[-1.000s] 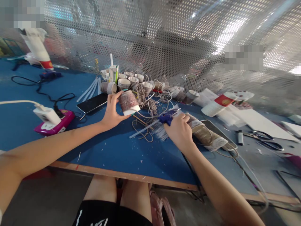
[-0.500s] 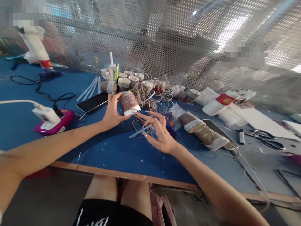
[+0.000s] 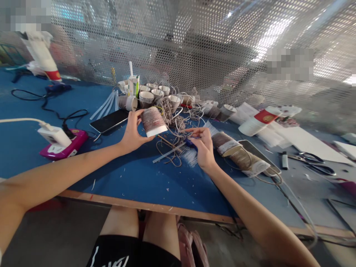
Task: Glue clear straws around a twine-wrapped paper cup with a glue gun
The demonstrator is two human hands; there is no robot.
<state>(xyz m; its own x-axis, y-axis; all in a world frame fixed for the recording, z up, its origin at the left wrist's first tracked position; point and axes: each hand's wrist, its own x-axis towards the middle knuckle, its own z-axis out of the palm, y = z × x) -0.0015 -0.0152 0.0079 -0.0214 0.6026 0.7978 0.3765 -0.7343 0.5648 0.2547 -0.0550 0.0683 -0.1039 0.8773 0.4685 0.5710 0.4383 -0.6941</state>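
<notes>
My left hand holds a paper cup wrapped in brown cord, tilted, with its white rim facing down toward me. To its right, my right hand is closed around a blue tool, perhaps a glue gun, mostly covered by the fingers. Between the hands a translucent stick reaches from the tool over loose brown cord on the blue table. Behind the held cup is a tangle of cord.
Several wrapped cups stand at the back. A phone and a magenta power strip lie left. Cord-wound bundles, scissors and stacked paper cups are on the right.
My right hand has moved right and slightly up, from open above the stick to closed around the blue tool. The cup in my left hand has turned a little.
</notes>
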